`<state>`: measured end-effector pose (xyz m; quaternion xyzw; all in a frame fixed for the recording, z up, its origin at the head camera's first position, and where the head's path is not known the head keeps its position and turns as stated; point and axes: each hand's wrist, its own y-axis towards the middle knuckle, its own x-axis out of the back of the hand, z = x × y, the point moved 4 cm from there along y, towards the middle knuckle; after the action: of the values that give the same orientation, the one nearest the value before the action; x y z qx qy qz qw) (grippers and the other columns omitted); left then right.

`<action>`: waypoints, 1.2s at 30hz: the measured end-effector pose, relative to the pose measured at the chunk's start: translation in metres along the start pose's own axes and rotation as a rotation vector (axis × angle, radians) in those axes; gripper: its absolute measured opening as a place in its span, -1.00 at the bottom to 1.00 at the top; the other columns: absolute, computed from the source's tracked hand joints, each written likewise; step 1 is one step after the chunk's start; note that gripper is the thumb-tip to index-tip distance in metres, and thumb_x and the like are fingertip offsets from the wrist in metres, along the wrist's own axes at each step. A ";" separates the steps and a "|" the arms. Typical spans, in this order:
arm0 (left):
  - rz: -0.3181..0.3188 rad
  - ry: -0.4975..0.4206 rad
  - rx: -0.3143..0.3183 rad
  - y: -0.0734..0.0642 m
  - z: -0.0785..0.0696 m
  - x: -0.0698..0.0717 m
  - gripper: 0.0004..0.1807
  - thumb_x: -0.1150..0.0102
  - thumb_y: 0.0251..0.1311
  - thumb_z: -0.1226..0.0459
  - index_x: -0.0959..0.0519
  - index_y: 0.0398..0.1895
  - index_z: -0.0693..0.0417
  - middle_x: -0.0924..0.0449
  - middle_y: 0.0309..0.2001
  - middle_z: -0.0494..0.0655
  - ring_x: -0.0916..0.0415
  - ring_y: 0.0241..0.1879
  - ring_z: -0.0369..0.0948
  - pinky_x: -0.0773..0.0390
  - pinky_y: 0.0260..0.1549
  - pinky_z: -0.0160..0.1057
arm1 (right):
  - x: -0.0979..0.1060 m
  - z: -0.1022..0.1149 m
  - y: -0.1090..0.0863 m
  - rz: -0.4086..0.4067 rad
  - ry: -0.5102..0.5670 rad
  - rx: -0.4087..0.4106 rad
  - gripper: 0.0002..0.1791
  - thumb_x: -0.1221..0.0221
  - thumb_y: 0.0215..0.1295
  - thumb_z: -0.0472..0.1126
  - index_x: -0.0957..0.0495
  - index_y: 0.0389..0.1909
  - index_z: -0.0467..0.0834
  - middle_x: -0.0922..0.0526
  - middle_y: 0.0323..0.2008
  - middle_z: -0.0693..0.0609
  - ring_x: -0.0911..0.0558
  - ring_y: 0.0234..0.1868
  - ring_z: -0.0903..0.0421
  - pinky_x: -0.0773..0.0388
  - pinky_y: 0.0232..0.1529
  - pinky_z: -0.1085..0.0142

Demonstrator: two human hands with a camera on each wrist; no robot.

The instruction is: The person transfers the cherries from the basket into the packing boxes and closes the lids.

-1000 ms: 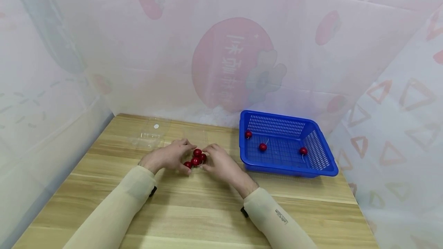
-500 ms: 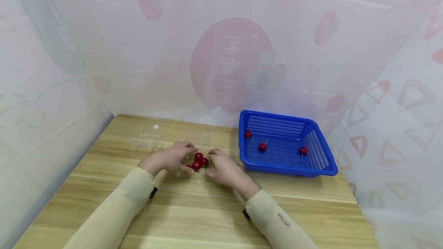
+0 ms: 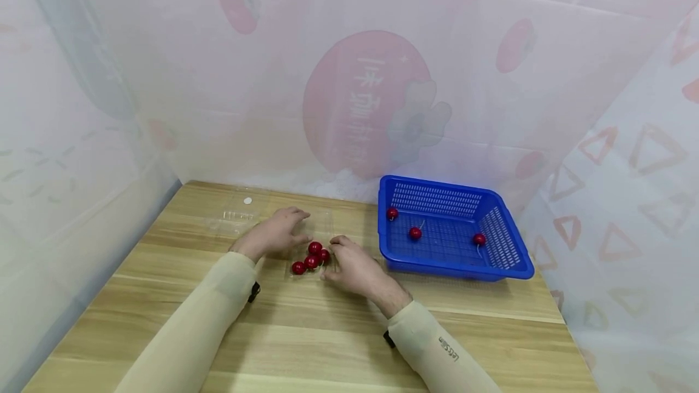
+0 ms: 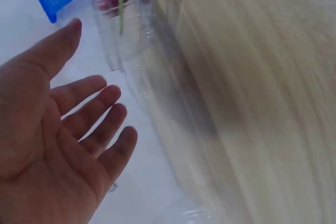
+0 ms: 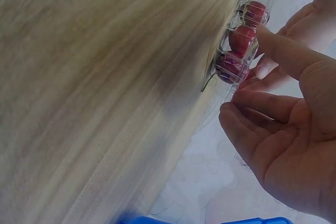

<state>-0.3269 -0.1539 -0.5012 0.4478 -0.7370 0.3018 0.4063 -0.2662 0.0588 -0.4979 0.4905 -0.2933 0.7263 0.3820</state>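
Several red cherries (image 3: 311,262) sit in a small clear clamshell box (image 4: 113,40) on the wooden table; its transparent lid (image 3: 326,222) lies back behind them. On the box's right side, my right hand (image 3: 355,267) holds the wall between thumb and bent fingers, as the right wrist view shows with the thumb against the edge near the cherries (image 5: 242,39). My left hand (image 3: 272,234) is off to the box's left and a little behind, with its fingers spread and nothing in the palm.
A blue plastic basket (image 3: 455,272) stands to the right with three cherries (image 3: 415,233) inside. Another clear plastic container (image 3: 236,217) lies at the back left. A printed curtain (image 3: 469,102) hangs behind the table.
The box with the cherries has shifted slightly toward the person. My left hand has let go of its left side and moved back and away, while my right hand stays at the box.
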 end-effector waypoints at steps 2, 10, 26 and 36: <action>-0.014 -0.002 0.010 0.005 0.002 0.000 -0.18 -0.32 0.74 0.03 -0.35 0.79 0.35 -0.33 0.77 0.48 -0.29 0.77 0.45 -0.31 0.80 0.49 | -0.001 0.000 0.000 -0.001 -0.004 0.003 -0.24 -0.61 0.51 -0.01 -0.65 0.53 -0.35 -0.68 0.55 -0.18 -0.76 0.52 -0.14 -0.71 0.64 0.05; -0.042 -0.032 0.056 0.025 0.009 0.000 -0.17 -0.22 0.81 0.02 -0.26 0.82 0.39 -0.29 0.80 0.46 -0.22 0.81 0.43 -0.24 0.85 0.46 | -0.003 0.000 0.001 -0.009 -0.021 0.011 -0.26 -0.63 0.48 -0.03 -0.67 0.50 -0.35 -0.69 0.53 -0.17 -0.77 0.49 -0.10 -0.73 0.62 0.09; 0.054 -0.076 0.142 0.032 0.011 0.005 -0.19 0.01 0.90 -0.09 -0.22 0.88 0.29 -0.23 0.84 0.38 -0.19 0.85 0.38 -0.17 0.88 0.42 | -0.002 0.003 0.001 -0.012 -0.042 0.005 -0.29 -0.63 0.48 -0.03 -0.69 0.46 -0.35 -0.69 0.51 -0.18 -0.78 0.47 -0.09 -0.74 0.60 0.10; 0.043 -0.093 0.136 0.028 0.006 0.017 -0.15 -0.01 0.89 -0.11 -0.15 0.91 0.24 -0.22 0.85 0.38 -0.24 0.82 0.40 -0.18 0.86 0.48 | -0.002 0.003 0.001 -0.008 -0.042 -0.002 -0.28 -0.63 0.49 -0.02 -0.69 0.48 -0.34 -0.70 0.52 -0.17 -0.79 0.47 -0.09 -0.75 0.60 0.10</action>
<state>-0.3588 -0.1541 -0.4912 0.4717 -0.7425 0.3387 0.3339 -0.2648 0.0554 -0.4988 0.5065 -0.3002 0.7138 0.3792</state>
